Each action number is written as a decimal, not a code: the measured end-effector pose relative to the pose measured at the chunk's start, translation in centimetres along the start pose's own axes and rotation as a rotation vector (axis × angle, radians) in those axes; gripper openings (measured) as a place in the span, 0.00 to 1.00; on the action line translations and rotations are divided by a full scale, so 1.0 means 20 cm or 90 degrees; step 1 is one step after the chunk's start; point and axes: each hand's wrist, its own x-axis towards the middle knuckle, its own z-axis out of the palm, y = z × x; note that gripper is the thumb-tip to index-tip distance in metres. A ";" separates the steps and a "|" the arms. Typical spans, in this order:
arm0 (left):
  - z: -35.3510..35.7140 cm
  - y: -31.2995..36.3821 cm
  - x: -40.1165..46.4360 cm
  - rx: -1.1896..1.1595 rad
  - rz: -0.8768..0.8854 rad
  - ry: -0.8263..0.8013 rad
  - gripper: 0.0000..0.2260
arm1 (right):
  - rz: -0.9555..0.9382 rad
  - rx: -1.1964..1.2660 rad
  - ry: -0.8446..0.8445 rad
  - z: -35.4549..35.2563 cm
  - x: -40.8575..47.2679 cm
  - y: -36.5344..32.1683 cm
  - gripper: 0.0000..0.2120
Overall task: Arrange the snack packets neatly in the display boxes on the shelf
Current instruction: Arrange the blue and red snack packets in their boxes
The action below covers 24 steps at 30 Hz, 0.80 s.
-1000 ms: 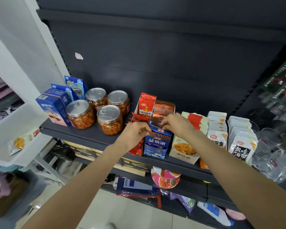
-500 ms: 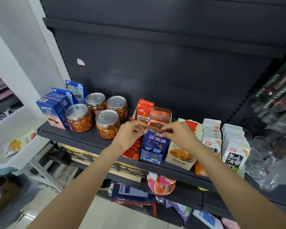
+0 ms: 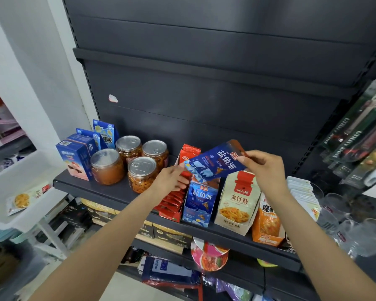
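A blue snack packet (image 3: 215, 162) with white characters hangs tilted above the blue display box (image 3: 199, 203) on the dark shelf (image 3: 117, 192). My right hand (image 3: 263, 168) pinches the packet's upper right corner. My left hand (image 3: 170, 181) pinches its lower left corner, just above the red display box (image 3: 174, 202) of red packets. A cream display box (image 3: 236, 203) and an orange one (image 3: 267, 224) stand to the right of the blue box.
Several clear jars (image 3: 141, 172) with metal lids and blue cartons (image 3: 77, 157) stand on the shelf's left. White packets (image 3: 302, 192) and glassware (image 3: 352, 231) sit at the right. A white bin (image 3: 0, 192) holds one packet at far left. Lower shelves carry more goods.
Both hands have lifted a blue packet up out of the blue display box and now hold it tilted above the box. The camera has moved closer and tilted up.
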 end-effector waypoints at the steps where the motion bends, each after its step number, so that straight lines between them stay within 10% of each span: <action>1: 0.01 0.03 -0.01 -0.118 -0.050 -0.033 0.20 | 0.002 0.018 -0.005 0.00 -0.01 0.00 0.04; 6: 0.01 0.08 -0.04 -0.389 -0.082 -0.062 0.17 | -0.052 0.009 -0.026 -0.02 -0.05 0.00 0.10; 13: -0.03 0.03 -0.09 -0.335 0.067 0.000 0.11 | 0.157 0.235 -0.128 -0.02 -0.10 0.04 0.16; 24: -0.06 -0.02 -0.13 -0.160 0.177 0.084 0.16 | 0.107 0.152 -0.055 0.05 -0.18 0.08 0.14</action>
